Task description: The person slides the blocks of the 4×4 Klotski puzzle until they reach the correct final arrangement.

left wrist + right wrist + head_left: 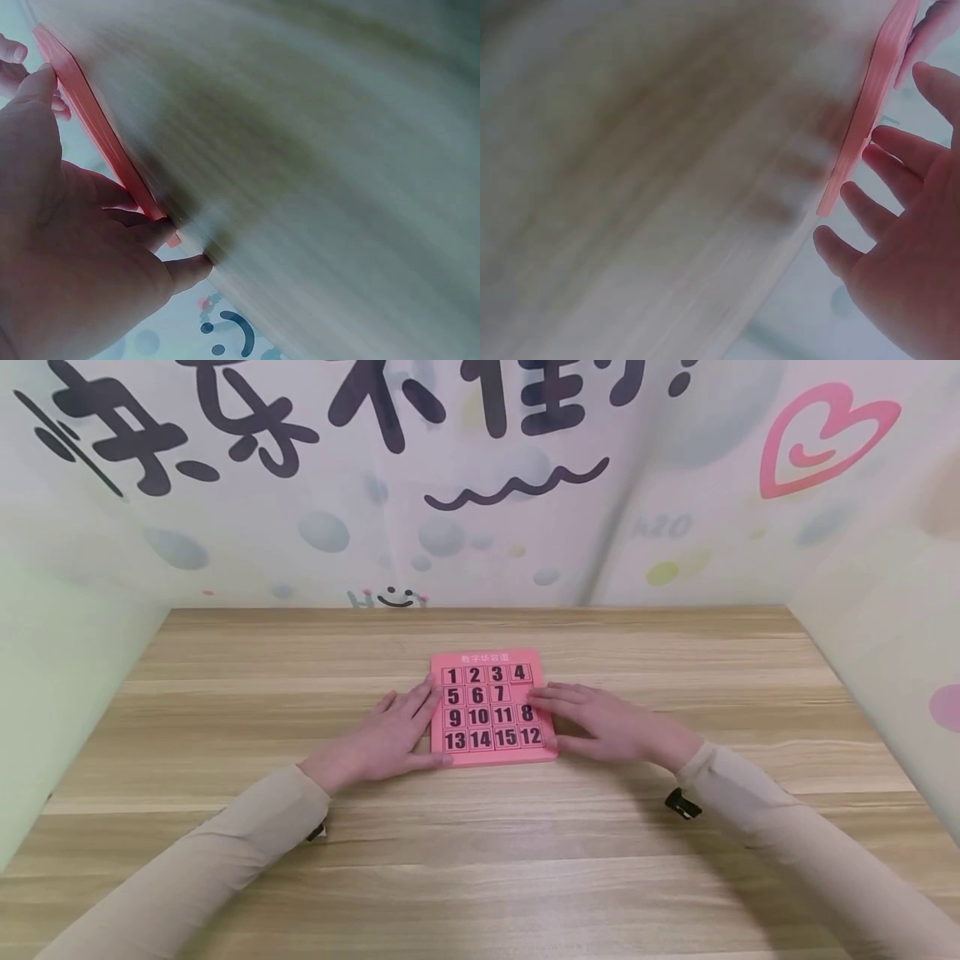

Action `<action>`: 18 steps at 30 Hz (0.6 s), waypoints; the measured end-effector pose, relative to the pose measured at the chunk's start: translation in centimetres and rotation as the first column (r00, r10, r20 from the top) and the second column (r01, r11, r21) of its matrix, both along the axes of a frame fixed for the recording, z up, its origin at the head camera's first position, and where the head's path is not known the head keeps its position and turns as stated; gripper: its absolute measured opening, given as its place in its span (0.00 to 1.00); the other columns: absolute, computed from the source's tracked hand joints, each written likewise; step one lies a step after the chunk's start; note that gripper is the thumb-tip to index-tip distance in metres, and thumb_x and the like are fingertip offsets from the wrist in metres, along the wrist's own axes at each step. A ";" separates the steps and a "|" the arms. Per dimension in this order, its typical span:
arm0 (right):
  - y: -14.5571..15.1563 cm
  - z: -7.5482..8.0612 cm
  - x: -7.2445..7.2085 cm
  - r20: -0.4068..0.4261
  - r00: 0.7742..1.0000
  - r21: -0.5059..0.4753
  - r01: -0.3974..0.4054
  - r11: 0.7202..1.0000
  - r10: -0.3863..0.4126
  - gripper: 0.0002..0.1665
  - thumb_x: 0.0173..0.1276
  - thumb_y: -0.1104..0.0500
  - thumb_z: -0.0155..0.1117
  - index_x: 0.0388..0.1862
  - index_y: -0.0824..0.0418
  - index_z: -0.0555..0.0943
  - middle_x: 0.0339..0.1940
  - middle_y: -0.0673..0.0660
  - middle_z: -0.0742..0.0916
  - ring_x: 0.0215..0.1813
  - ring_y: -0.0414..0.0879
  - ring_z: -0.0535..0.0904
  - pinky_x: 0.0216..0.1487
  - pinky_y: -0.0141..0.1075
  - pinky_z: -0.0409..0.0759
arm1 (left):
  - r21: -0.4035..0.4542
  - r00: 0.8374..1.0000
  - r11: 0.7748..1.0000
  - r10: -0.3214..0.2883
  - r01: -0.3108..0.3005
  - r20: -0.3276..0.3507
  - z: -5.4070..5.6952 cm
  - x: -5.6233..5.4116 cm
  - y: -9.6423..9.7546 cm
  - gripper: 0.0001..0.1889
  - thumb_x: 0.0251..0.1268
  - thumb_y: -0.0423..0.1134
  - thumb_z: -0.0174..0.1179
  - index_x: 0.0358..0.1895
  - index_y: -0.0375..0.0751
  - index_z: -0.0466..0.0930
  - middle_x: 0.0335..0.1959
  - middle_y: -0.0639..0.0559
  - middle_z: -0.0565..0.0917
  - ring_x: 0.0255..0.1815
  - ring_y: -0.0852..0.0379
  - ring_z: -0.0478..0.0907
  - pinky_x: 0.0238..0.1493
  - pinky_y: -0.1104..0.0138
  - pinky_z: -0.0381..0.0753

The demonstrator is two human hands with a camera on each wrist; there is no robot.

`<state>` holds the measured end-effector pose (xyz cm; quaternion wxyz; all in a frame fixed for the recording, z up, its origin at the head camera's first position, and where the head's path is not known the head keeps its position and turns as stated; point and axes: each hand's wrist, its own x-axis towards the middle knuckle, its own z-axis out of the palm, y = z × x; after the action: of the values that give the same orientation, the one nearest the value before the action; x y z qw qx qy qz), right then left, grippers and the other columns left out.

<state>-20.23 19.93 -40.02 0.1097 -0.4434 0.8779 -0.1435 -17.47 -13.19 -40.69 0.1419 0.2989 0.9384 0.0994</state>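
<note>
A pink number-slide puzzle (495,760) lies flat on the table, its black-numbered tiles set in rows. The open slot is at the right end of the second row, beside the tile marked 7 (500,693) and above the tile marked 8 (527,713). My left hand (382,739) rests against the puzzle's left side, thumb at the near left corner and fingers extended along the edge. From the right, my right hand (611,722) reaches over the rim with loosely extended fingers, the fingertips by the slot. Whether they touch a tile is unclear. Both wrist views show the puzzle edge-on.
The wood-grain table (480,860) extends around the puzzle. Behind it stands a white backdrop (480,552) with black lettering and pastel spots. Pale walls border both sides. A black clip-like piece (683,804) shows under the right sleeve.
</note>
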 end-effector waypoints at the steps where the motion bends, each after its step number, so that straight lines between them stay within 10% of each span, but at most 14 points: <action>1: 0.1 0.0 0.1 0.003 1.000 0.000 -0.002 1.000 0.002 0.37 0.73 0.45 0.54 0.74 0.63 0.62 0.74 0.59 0.65 0.74 0.58 0.56 0.73 0.53 0.51 | -0.001 1.000 1.000 -0.002 0.002 -0.003 0.0 0.0 0.0 0.52 0.65 0.69 0.46 0.76 0.30 0.40 0.77 0.37 0.38 0.76 0.41 0.41 0.72 0.45 0.39; 18: 1.1 0.0 1.1 -0.048 0.996 -0.006 -0.072 0.997 0.072 0.33 0.73 0.45 0.55 0.72 0.57 0.67 0.74 0.58 0.67 0.74 0.57 0.58 0.72 0.54 0.53 | 0.004 1.000 1.000 0.005 -0.005 0.001 0.1 0.1 0.1 0.52 0.65 0.69 0.46 0.76 0.30 0.40 0.77 0.37 0.38 0.76 0.41 0.40 0.72 0.46 0.38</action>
<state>-19.09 20.99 -40.01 0.0923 -0.4785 0.8632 -0.1323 -17.36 -13.05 -40.60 0.1416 0.2968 0.9388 0.1021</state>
